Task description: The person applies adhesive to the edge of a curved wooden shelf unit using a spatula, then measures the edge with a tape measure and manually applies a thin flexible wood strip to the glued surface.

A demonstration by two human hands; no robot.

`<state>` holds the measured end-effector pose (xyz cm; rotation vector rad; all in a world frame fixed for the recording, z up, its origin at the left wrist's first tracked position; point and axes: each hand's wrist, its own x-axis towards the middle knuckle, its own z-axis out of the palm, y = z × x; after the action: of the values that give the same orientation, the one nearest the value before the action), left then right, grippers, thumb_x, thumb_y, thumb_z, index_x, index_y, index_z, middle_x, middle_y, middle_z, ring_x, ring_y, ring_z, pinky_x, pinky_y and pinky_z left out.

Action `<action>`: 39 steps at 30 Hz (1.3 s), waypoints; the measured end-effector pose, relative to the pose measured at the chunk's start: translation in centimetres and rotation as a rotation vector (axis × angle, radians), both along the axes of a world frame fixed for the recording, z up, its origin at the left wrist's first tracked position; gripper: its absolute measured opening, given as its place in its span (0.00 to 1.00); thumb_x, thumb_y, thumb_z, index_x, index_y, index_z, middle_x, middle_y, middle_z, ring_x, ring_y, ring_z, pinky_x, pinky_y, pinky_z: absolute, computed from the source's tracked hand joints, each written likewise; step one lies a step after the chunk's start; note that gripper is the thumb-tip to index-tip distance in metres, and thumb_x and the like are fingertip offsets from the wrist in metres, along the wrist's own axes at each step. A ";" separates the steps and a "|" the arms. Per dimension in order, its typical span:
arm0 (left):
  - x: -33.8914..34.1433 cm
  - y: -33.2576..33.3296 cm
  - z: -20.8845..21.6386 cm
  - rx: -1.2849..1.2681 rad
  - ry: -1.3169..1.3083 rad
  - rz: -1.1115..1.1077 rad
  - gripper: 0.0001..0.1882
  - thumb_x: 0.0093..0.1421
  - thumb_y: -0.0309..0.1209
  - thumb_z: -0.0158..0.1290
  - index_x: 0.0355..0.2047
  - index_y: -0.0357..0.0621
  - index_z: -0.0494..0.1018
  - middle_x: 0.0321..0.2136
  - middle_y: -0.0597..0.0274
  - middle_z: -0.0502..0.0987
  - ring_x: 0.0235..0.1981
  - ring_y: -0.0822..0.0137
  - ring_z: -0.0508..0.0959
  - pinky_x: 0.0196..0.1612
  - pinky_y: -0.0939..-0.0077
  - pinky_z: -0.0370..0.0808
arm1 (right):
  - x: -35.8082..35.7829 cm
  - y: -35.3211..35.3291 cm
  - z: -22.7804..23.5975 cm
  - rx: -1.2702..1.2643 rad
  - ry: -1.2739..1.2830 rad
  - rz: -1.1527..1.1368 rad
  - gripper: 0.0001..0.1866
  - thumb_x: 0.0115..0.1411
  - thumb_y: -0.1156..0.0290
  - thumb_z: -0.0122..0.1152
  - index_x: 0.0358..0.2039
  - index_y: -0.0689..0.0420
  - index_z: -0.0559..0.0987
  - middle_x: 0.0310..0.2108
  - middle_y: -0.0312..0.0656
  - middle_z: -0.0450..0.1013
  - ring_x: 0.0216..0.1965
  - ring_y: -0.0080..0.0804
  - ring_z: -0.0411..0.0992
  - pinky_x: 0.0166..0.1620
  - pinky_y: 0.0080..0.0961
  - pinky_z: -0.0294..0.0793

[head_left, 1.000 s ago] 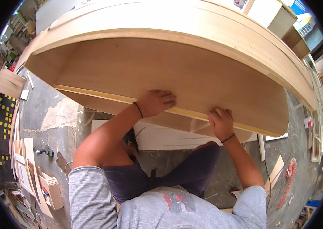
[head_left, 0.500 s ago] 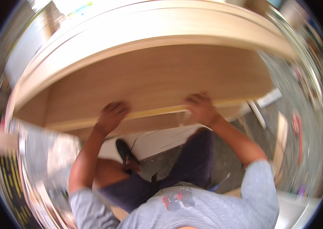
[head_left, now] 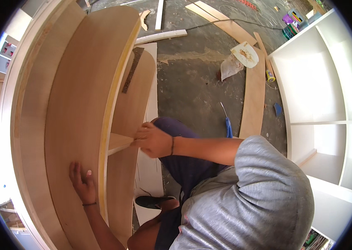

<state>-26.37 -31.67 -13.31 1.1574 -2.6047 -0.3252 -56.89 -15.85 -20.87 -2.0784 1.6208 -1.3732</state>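
Observation:
A light wooden shelf unit with round-ended boards fills the left side. My left hand, fingers spread, lies on the broad upper board of this unit. Along that board's front edge runs a yellowish strip. My right hand is closed, its fingertips at the outer corner of a short wooden divider between the upper and lower boards. Those fingertips are partly hidden. A dark, speckled narrow strip rests on the lower board, farther off.
White shelving stands at the right. On the grey floor are a blue-handled screwdriver, long wooden offcuts, a container with a stained white lid, a dark cable and cans. My black shoe is beside the unit.
My view has turned to the right, so the unit now stands at the left. My right hand has gone from the board's front edge to the divider; my left hand now lies on the board.

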 end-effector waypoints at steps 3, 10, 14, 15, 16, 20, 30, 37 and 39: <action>-1.0 -1.5 -1.3 0.045 0.047 -0.052 0.23 0.62 0.30 0.48 0.57 0.36 0.64 0.62 0.47 0.58 0.63 0.52 0.60 0.65 0.60 0.57 | -2.7 2.6 -0.6 0.081 -0.027 -0.120 0.12 0.48 0.77 0.57 0.36 0.53 0.78 0.33 0.34 0.72 0.41 0.34 0.69 0.48 0.36 0.63; -2.1 -2.2 -1.1 0.046 0.030 -0.061 0.29 0.62 0.40 0.50 0.60 0.40 0.60 0.63 0.49 0.57 0.64 0.50 0.56 0.65 0.55 0.53 | -3.8 6.4 -3.6 0.190 -0.124 -0.211 0.14 0.46 0.76 0.59 0.36 0.51 0.78 0.34 0.34 0.73 0.42 0.33 0.69 0.47 0.36 0.61; -2.5 -1.6 0.0 0.083 -0.023 -0.026 0.29 0.64 0.42 0.46 0.61 0.38 0.59 0.63 0.48 0.55 0.65 0.50 0.55 0.66 0.55 0.52 | -2.7 5.6 -3.6 0.116 -0.156 -0.206 0.14 0.47 0.76 0.59 0.37 0.52 0.78 0.34 0.35 0.72 0.41 0.33 0.69 0.47 0.35 0.61; -2.7 -1.4 0.3 0.096 -0.019 -0.008 0.30 0.64 0.43 0.46 0.61 0.37 0.59 0.64 0.48 0.54 0.65 0.50 0.55 0.66 0.55 0.51 | -2.8 5.8 -3.6 0.082 -0.153 -0.196 0.14 0.47 0.76 0.59 0.37 0.52 0.78 0.33 0.35 0.72 0.41 0.33 0.69 0.47 0.35 0.61; -2.9 -1.4 0.2 0.081 -0.023 -0.030 0.29 0.65 0.41 0.45 0.61 0.37 0.59 0.63 0.48 0.54 0.65 0.51 0.55 0.66 0.56 0.52 | -3.0 6.3 -3.6 0.104 -0.154 -0.208 0.13 0.48 0.76 0.59 0.37 0.52 0.78 0.33 0.35 0.72 0.41 0.33 0.69 0.47 0.35 0.61; -2.7 -1.7 -0.4 0.088 0.018 -0.032 0.30 0.65 0.43 0.44 0.60 0.36 0.59 0.63 0.47 0.55 0.65 0.51 0.55 0.66 0.56 0.52 | -3.8 7.3 -3.0 0.196 -0.172 -0.288 0.11 0.50 0.75 0.59 0.37 0.52 0.77 0.33 0.35 0.71 0.40 0.33 0.68 0.47 0.36 0.61; -4.5 -1.3 -0.3 0.104 0.018 0.000 0.32 0.66 0.48 0.43 0.60 0.34 0.59 0.62 0.45 0.57 0.64 0.50 0.57 0.65 0.58 0.53 | -2.8 14.1 -0.7 0.107 -0.197 -0.313 0.12 0.50 0.77 0.57 0.37 0.53 0.77 0.32 0.34 0.70 0.37 0.33 0.68 0.45 0.38 0.61; -3.4 -0.8 -0.4 0.137 0.087 0.095 0.29 0.68 0.45 0.39 0.61 0.37 0.58 0.62 0.48 0.57 0.63 0.54 0.59 0.66 0.61 0.54 | -1.6 19.8 3.3 0.162 -0.216 -0.479 0.16 0.50 0.75 0.58 0.42 0.53 0.77 0.37 0.38 0.72 0.41 0.39 0.70 0.45 0.36 0.66; -2.4 -1.5 -0.9 0.180 0.080 0.032 0.30 0.64 0.52 0.44 0.62 0.53 0.60 0.67 0.54 0.46 0.67 0.53 0.45 0.65 0.44 0.42 | -4.1 22.2 2.1 0.247 -0.149 -0.817 0.15 0.53 0.77 0.54 0.42 0.55 0.77 0.38 0.43 0.73 0.40 0.43 0.71 0.44 0.37 0.70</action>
<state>-28.80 -33.22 -14.18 1.2145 -2.5264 -0.5967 -60.98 6.39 -18.78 -1.1617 2.5422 -1.3574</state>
